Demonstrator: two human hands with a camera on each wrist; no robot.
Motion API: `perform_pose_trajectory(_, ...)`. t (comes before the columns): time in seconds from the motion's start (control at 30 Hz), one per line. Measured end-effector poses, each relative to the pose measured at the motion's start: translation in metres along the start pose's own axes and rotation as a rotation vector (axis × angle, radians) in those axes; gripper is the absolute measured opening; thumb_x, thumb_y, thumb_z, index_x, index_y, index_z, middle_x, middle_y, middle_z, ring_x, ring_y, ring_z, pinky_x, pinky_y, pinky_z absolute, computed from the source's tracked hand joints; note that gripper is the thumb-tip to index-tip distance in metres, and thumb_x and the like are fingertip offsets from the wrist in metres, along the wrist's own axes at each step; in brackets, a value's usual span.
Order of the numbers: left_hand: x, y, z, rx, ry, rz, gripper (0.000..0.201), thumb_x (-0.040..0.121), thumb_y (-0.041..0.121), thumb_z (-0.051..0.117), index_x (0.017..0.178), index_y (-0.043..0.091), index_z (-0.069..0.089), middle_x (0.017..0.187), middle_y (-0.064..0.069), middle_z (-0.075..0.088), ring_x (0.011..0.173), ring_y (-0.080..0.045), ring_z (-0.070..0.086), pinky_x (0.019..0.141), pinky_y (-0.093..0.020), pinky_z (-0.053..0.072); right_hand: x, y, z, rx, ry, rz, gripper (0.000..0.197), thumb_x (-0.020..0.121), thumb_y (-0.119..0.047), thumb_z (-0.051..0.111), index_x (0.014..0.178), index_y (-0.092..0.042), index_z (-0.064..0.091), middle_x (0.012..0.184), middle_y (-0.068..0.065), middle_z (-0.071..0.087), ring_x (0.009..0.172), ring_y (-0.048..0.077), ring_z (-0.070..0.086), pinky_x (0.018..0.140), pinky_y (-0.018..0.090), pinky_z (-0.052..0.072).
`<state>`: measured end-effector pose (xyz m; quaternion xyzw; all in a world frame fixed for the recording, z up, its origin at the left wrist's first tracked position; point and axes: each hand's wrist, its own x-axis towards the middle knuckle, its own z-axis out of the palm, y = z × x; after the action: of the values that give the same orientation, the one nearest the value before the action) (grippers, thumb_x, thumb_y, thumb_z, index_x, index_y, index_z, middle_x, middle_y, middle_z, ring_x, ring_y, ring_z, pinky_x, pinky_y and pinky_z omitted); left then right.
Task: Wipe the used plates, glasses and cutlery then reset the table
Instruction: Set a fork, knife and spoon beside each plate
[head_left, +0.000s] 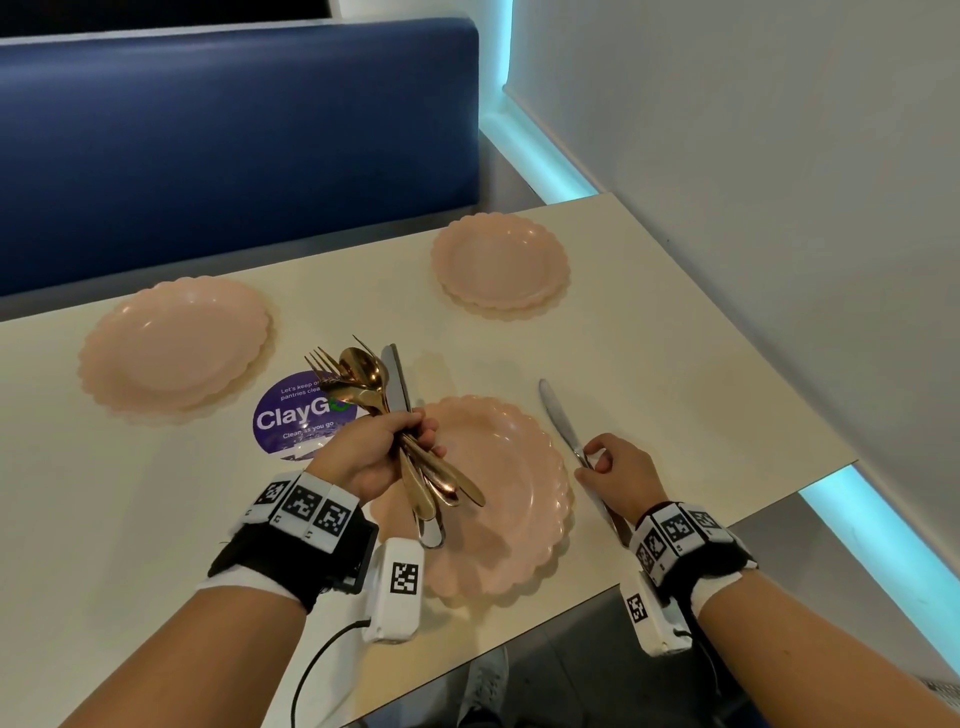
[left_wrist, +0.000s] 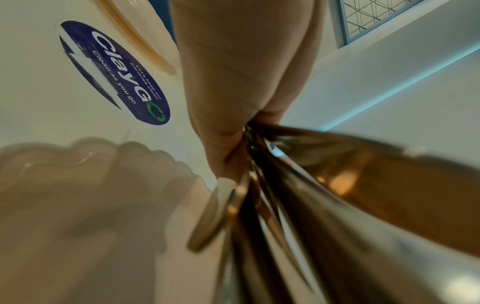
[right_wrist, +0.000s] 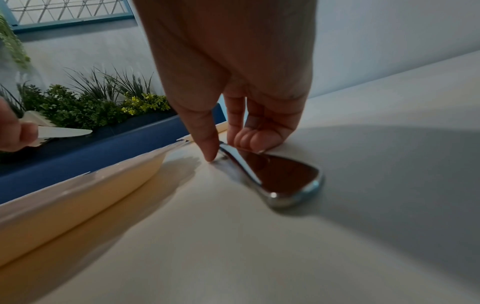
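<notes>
Silver table knife (head_left: 569, 434) lies flat on the table (head_left: 675, 332), just right of the near pink plate (head_left: 524, 519), blade pointing away. Right hand (head_left: 618, 475) has its fingers curled onto the handle, thumb tip down on the table beside it: a pinch, not yet a lift. Steel, stiff, probably slick and low-profile, so grip the thick handle, not the blade. Left hand (head_left: 371, 449) is clenched round a cutlery bundle (head_left: 402, 436) of gold forks, spoons and a silver knife, over that plate; likely to slide if loosened. All three plates look empty, far right plate (head_left: 501, 265) and left plate (head_left: 174, 345) included
</notes>
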<state>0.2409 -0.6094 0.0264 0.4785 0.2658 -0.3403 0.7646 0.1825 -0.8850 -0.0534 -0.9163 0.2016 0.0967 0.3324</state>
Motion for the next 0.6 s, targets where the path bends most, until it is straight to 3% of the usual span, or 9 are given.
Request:
perform_pose_trajectory(0.13, 0.002, 0.000, 0.002, 0.018, -0.025, -0.013, 0.017, 0.098, 0.012, 0.042, 0.085, 0.006, 0.052, 0.051, -0.003, 0.059, 0.062, -0.016, 0.052, 0.052, -0.028, 0.057, -0.002, -0.005, -0.008, 0.002, 0.013, 0.008, 0.028, 0.083, -0.021, 0.067, 0.107, -0.010, 0.061, 0.081, 0.000, 0.055, 0.077, 0.016, 0.053, 0.072, 0.025, 0.040)
perform_pose_trajectory(0.27, 0.002, 0.001, 0.010, 0.030, -0.038, -0.010, 0.023, 0.098, 0.016, 0.044, 0.078, 0.005, 0.051, 0.052, -0.004, 0.054, 0.065, -0.018, 0.048, 0.048, -0.027, 0.055, -0.004, -0.047, -0.028, -0.001, 0.195, -0.226, 0.017, 0.085, -0.019, 0.065, 0.100, -0.011, 0.063, 0.082, 0.001, 0.055, 0.070, 0.011, 0.051, 0.065, 0.018, 0.037)
perform_pose_trajectory(0.33, 0.004, 0.000, 0.016, 0.033, -0.041, 0.005, 0.026, 0.098, 0.017, 0.044, 0.075, 0.006, 0.050, 0.052, -0.003, 0.049, 0.056, -0.016, 0.048, 0.049, -0.027, 0.055, -0.009, -0.082, -0.035, 0.066, 0.116, -0.376, 0.009, 0.085, -0.017, 0.066, 0.093, -0.013, 0.066, 0.078, -0.001, 0.056, 0.066, 0.005, 0.049, 0.063, 0.015, 0.036)
perform_pose_trajectory(0.43, 0.006, -0.001, 0.027, 0.043, -0.037, 0.012, 0.023, 0.097, 0.016, 0.045, 0.077, 0.006, 0.051, 0.055, -0.003, 0.049, 0.046, -0.012, 0.049, 0.049, -0.027, 0.054, -0.023, -0.126, -0.031, 0.103, -0.149, -0.569, 0.007, 0.083, -0.014, 0.069, 0.089, -0.012, 0.070, 0.080, -0.001, 0.061, 0.070, 0.008, 0.053, 0.068, 0.018, 0.040)
perform_pose_trajectory(0.5, 0.004, 0.001, 0.033, 0.091, -0.057, 0.009, 0.020, 0.097, 0.015, 0.043, 0.083, 0.004, 0.053, 0.068, -0.009, 0.053, 0.057, -0.017, 0.053, 0.053, -0.030, 0.053, -0.029, -0.144, -0.021, 0.085, -0.272, -0.611, 0.010, 0.082, -0.017, 0.070, 0.090, -0.011, 0.071, 0.081, 0.002, 0.064, 0.072, 0.010, 0.056, 0.070, 0.018, 0.043)
perform_pose_trajectory(0.6, 0.002, 0.004, 0.037, 0.043, -0.063, 0.015, 0.017, 0.091, 0.004, 0.035, 0.082, 0.002, 0.049, 0.076, -0.013, 0.052, 0.069, -0.024, 0.054, 0.064, -0.036, 0.047, -0.029, -0.155, -0.011, 0.018, -0.267, -0.525, 0.018, 0.084, -0.022, 0.068, 0.099, -0.011, 0.066, 0.079, 0.001, 0.060, 0.072, 0.011, 0.054, 0.069, 0.023, 0.044)
